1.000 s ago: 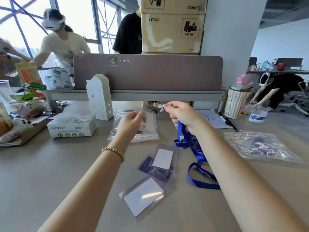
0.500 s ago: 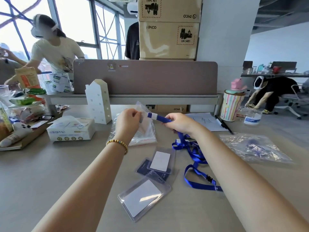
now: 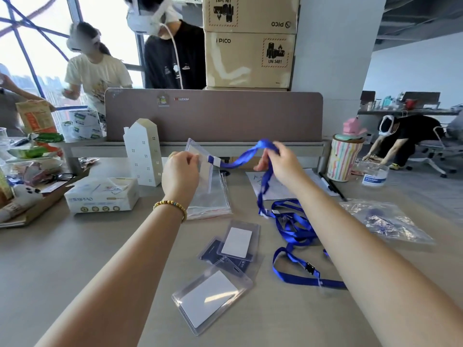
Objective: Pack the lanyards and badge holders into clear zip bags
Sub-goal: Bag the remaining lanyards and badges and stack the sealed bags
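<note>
Right hand (image 3: 280, 162) lifted, pinching lanyard (image 3: 290, 221) | left hand (image 3: 181, 171) grips badge holder (image 3: 200, 156) — clip blurred

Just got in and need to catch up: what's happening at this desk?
A person is packing badge gear. The left hand holds up a clear badge holder clipped to a blue lanyard, and the right hand pinches the strap's loop. Three more holders lie on the desk; a filled zip bag sits right.

"PICO" and "UN 3481" on stacked cardboard boxes (image 3: 249, 58), possibly "LUCKIN" on divider panel (image 3: 225, 116)
</note>
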`<state>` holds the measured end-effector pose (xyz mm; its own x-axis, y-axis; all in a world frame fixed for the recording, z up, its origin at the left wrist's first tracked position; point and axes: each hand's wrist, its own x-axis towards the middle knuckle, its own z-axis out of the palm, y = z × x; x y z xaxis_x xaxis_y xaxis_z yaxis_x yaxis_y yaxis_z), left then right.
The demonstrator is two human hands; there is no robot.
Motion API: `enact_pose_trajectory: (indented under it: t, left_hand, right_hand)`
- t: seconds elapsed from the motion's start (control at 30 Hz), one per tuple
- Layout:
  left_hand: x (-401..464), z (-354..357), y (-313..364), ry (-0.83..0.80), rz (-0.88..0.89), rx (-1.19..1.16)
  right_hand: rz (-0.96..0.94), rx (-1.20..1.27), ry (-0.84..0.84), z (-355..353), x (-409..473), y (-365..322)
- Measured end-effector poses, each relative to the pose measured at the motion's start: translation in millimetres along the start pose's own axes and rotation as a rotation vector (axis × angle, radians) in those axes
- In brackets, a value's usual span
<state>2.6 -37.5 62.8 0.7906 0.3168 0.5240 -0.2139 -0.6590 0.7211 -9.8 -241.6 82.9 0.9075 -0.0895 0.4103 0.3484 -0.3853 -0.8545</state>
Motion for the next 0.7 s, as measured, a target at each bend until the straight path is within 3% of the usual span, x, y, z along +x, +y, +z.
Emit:
enact_pose_trajectory:
  t: [0.13,0.27,0.37,0.47,0.53,0.57,0.7]
  left_hand:
    - [5,-4,-2,0.006,0.049,0.068]
    - [7,-5,-6,0.019,0.077,0.074]
    - [5,-4,-9,0.019,0.078,0.066]
    - [3,-2,-11,-0.001,0.082,0.056]
    - [2,2,-10,-0.049,0.113,0.051]
    - [0,4,-11,-0.075,0.13,0.042]
    - [-8,11,-10,-0.133,0.163,0.006]
  right_hand:
    - [-0.227,0.139,0.187,-10,12,-49]
    - [-0.278,-0.072,0.22,-15,16,-33]
    - [-0.022,-0.32,-0.006,-12,6,17]
    - [0.303,-0.811,-0.488,-9,-12,55]
    - [0.33,-0.965,-0.666,-2,-15,59]
    - [0.258,-0.904,-0.633,2,-16,54]
    - [0.058,-0.219,-0.43,27,-20,6]
